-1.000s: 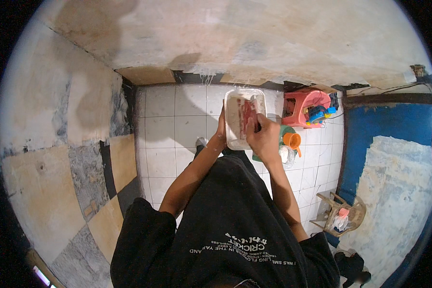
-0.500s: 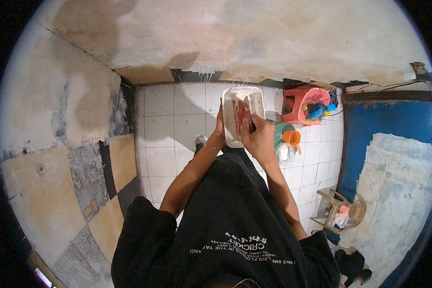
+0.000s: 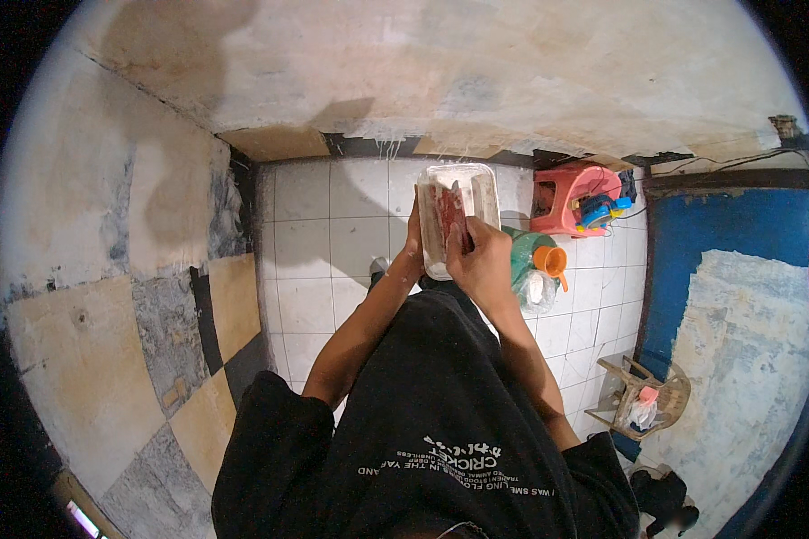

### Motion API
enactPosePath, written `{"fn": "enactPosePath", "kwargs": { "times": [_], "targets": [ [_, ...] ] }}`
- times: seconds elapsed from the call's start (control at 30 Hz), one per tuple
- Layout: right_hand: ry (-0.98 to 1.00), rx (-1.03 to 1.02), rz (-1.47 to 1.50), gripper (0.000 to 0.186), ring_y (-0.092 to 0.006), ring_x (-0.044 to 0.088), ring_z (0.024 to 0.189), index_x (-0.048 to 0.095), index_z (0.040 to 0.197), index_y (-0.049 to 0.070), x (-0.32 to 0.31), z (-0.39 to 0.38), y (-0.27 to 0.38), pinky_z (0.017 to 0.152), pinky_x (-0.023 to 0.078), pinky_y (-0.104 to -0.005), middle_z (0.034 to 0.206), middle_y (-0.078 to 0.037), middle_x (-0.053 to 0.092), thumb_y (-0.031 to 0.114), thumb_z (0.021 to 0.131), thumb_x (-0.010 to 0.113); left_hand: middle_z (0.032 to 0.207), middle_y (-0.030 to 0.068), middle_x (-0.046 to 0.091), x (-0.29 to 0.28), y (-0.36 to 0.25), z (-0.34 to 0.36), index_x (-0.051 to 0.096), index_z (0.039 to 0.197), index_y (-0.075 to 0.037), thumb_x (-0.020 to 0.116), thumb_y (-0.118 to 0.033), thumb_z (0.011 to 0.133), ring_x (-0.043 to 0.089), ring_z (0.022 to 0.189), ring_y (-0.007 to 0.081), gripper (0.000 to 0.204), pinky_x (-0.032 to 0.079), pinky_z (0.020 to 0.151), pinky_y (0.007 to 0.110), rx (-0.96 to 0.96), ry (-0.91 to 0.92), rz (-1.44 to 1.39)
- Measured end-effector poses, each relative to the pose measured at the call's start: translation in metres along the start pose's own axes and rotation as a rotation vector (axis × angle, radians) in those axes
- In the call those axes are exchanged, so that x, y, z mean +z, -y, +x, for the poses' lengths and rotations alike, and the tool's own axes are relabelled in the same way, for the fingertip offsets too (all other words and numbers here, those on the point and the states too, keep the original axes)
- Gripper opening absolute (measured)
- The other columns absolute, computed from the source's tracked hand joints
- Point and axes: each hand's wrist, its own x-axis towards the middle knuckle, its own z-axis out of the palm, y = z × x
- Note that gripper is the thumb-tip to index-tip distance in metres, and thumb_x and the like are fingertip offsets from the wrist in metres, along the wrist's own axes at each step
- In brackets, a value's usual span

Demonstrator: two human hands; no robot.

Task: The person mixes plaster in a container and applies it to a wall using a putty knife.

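Observation:
A white rectangular plastic tub (image 3: 485, 180), its walls smeared with pale paste, is held up in front of my body. My left hand (image 3: 413, 244) grips it along the left side, the fingers mostly hidden behind and below it. In my right hand (image 3: 479, 260) is a flat red scraper (image 3: 452, 211) with whitish smears. Its blade lies inside the tub, tilted toward the far end, while my thumb and fingers close round the near end. How much paste the tub holds is hard to make out.
Right of the tub, a green container (image 3: 521, 242) stands on white floor tiles beside an orange cup (image 3: 550, 260) and a clear plastic bag (image 3: 537, 292). Farther right are a pink stool (image 3: 557, 193) with a blue-yellow item (image 3: 602, 212), and a brown chair (image 3: 674, 395). A patchy wall (image 3: 476, 81) rises ahead.
My right hand has shifted slightly left and turned the red scraper more edge-on inside the tub. The tub has moved a little to the right; my left hand still holds it.

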Motion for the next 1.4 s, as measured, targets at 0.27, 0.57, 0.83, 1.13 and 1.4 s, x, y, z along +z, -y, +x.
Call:
{"fn": "enactPosePath", "kwargs": {
  "times": [0.27, 0.57, 0.83, 1.13, 1.4],
  "targets": [
    [0.008, 0.065, -0.084, 0.024, -0.0351, 0.049, 0.045, 0.048, 0.064, -0.004, -0.016, 0.003, -0.006, 0.046, 0.039, -0.0381, 0.054, -0.021, 0.049, 0.007, 0.08, 0.062, 0.129, 0.0134, 0.053, 0.015, 0.007, 0.001, 0.046, 0.133, -0.007, 0.032, -0.048, 0.097, 0.052, 0.118, 0.0271, 0.056, 0.042, 0.103, 0.043, -0.005, -0.005, 0.115],
    [0.043, 0.078, -0.035, 0.023, -0.0407, 0.056, 0.053, 0.051, 0.063, -0.002, -0.006, 0.0, -0.008, 0.048, 0.042, -0.0415, 0.058, -0.024, 0.053, 0.009, 0.081, 0.061, 0.118, 0.0102, 0.059, -0.011, 0.01, 0.004, 0.051, 0.126, -0.008, 0.037, -0.047, 0.096, 0.057, 0.107, 0.0239, 0.051, 0.046, 0.097, 0.042, 0.132, 0.062, 0.313],
    [-0.005, -0.029, 0.017, 0.022, -0.0299, 0.047, 0.042, 0.05, 0.064, -0.004, -0.001, 0.001, -0.004, 0.044, 0.037, -0.0369, 0.053, -0.021, 0.048, 0.006, 0.08, 0.062, 0.13, 0.0086, 0.051, -0.005, 0.006, 0.006, 0.041, 0.136, -0.01, 0.037, -0.049, 0.096, 0.052, 0.118, 0.0236, 0.056, 0.041, 0.103, 0.042, 0.29, 0.292, 0.548],
    [0.015, -0.016, -0.044, 0.022, -0.0294, 0.047, 0.041, 0.05, 0.064, -0.004, -0.002, 0.004, -0.006, 0.045, 0.038, -0.0362, 0.052, -0.021, 0.048, 0.007, 0.08, 0.062, 0.13, 0.0075, 0.052, 0.023, 0.008, 0.0, 0.042, 0.136, -0.012, 0.033, -0.05, 0.096, 0.052, 0.117, 0.0227, 0.056, 0.042, 0.102, 0.041, -0.008, 0.133, 0.112],
    [0.022, 0.08, 0.058, 0.022, -0.0295, 0.045, 0.043, 0.051, 0.065, -0.005, -0.002, -0.002, 0.002, 0.045, 0.038, -0.0359, 0.053, -0.021, 0.047, 0.006, 0.081, 0.061, 0.111, 0.0079, 0.059, 0.027, 0.003, -0.002, 0.054, 0.119, -0.009, 0.038, -0.049, 0.096, 0.057, 0.103, 0.0223, 0.049, 0.049, 0.091, 0.039, -0.004, -0.103, 0.182]
  ]
}}
